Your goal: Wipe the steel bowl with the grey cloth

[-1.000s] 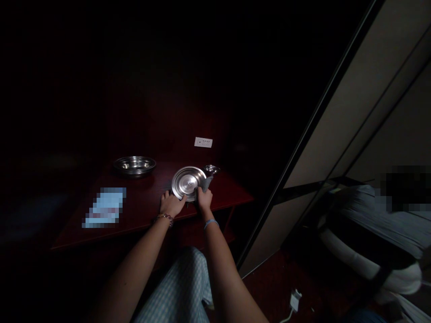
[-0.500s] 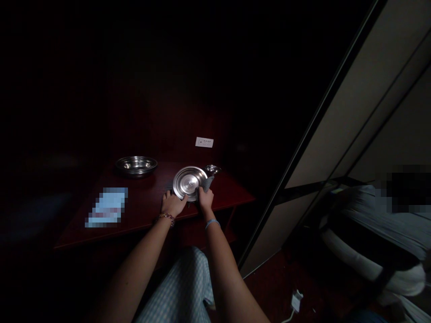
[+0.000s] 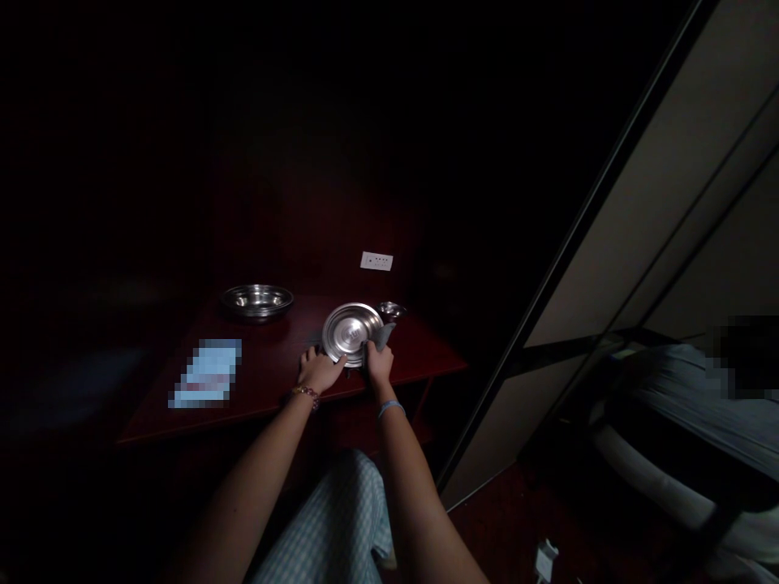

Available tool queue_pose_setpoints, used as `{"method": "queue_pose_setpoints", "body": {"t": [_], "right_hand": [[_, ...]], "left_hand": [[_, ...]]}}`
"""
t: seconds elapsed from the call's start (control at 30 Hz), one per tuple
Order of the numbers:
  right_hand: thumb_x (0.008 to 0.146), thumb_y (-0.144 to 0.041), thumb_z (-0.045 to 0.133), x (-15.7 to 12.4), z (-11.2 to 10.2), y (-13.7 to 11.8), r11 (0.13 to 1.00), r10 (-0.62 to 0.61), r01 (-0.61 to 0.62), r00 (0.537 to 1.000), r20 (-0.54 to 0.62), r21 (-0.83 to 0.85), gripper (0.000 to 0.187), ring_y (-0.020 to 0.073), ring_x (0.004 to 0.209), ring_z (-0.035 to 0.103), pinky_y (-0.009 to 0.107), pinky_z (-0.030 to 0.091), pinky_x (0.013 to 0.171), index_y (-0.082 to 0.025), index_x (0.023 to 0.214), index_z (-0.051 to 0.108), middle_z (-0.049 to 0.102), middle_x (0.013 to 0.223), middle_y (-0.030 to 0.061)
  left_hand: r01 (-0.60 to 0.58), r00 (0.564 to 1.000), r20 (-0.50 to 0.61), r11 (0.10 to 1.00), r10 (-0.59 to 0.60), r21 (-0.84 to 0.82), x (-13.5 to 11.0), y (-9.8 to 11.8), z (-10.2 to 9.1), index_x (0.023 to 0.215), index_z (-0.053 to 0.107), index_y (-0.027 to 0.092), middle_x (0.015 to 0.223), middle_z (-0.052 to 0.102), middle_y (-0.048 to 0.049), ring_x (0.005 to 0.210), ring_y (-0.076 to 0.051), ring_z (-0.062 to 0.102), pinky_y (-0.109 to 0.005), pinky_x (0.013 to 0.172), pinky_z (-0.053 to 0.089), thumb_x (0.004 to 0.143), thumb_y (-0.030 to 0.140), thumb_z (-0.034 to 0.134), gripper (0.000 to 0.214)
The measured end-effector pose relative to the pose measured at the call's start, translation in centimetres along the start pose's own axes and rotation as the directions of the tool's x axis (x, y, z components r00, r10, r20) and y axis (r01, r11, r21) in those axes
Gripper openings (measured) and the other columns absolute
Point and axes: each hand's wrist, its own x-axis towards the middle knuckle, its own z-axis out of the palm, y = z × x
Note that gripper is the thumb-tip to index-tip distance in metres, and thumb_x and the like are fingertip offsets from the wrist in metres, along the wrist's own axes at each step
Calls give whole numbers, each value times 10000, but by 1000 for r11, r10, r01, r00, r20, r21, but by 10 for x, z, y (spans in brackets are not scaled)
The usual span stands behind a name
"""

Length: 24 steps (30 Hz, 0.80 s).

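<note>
Currently: steel plate (image 3: 348,331) tilted up near the table (image 3: 268,399) front edge, between both hands. Right grip (image 3: 378,362) pinching grey cloth (image 3: 383,335) against the plate's right rim; left grip (image 3: 320,370) spread, fingers pressed on the near-left rim.
</note>
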Motion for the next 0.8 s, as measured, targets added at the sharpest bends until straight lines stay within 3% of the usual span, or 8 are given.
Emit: {"method": "queue_pose_setpoints", "body": {"t": [0.2,0.4,0.6,0.8], "right_hand": [[874,-290,602,-1,-2,-3,999,23,-22,1000,-14,38,250,255,901,780,243,535,739,-149,887,807,818,922,134],[893,-281,599,-1,-1,-2,1000,3,-3,1000,-4,25,252,259,910,782,251,546,770,-145,896,811,817,918,137],[903,-278,589,0,1,1,998,-15,15,1000,2,-56,252,261,927,775,261,552,812,-154,882,808,814,926,138],[928,-302,571,-3,-2,-1,998,-36,38,998,46,-43,275,251,933,768,257,541,806,-160,905,805,813,944,130]], "left_hand": [[-49,998,33,998,50,-37,3,-4,-1,1211,789,190,1344,729,-153,1399,-358,503,-477,1171,286,1020,504,267,638],[-52,998,-47,998,51,-26,1,-2,3,1156,801,172,1308,743,-166,1340,-356,558,-476,1162,311,1019,473,294,606],[6,993,-120,999,-12,-47,-1,1,4,1329,704,120,1375,697,-198,1322,-347,557,-433,1114,382,1014,463,335,594],[-12,994,-109,997,3,-83,-3,-2,2,1428,648,176,1394,688,-186,1368,-388,529,-445,1127,374,953,709,399,756]]}}
